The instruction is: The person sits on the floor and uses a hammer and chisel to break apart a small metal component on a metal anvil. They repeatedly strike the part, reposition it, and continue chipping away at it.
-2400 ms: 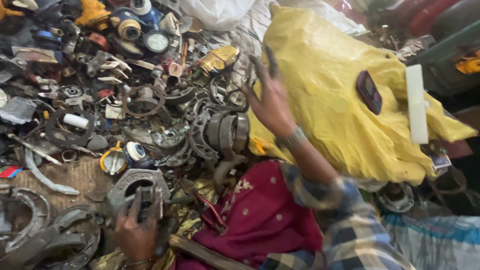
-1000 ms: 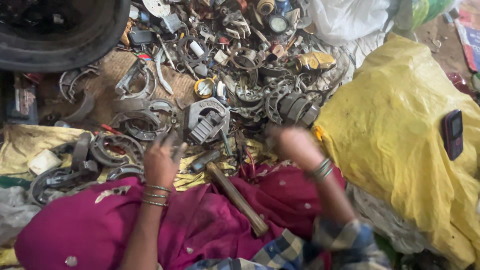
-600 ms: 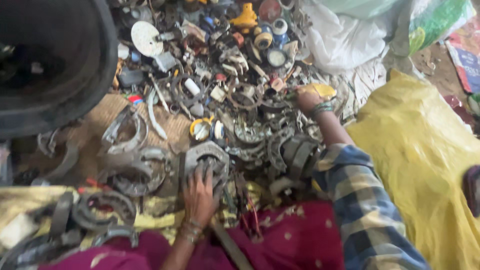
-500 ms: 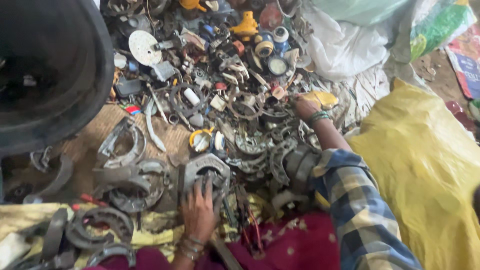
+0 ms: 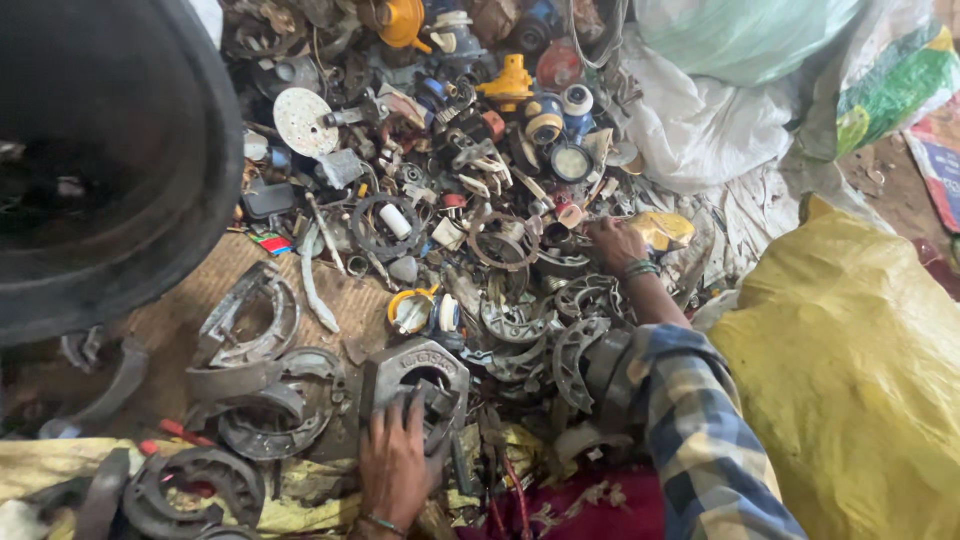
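Resting flat — left hand (image 5: 395, 465) on casting (image 5: 415, 375)

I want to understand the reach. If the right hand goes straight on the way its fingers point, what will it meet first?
The right hand points up and left. Probably first the round toothed metal ring just beyond its fingertips, though small scrap pieces between them may come sooner; depth is unclear.

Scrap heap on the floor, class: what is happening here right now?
A person sits over a scrap heap. The left hand rests on a grey metal casting beside curved brake shoes. The right hand reaches into the pile by a yellow piece. A tyre lies at left, a yellow sack at right.
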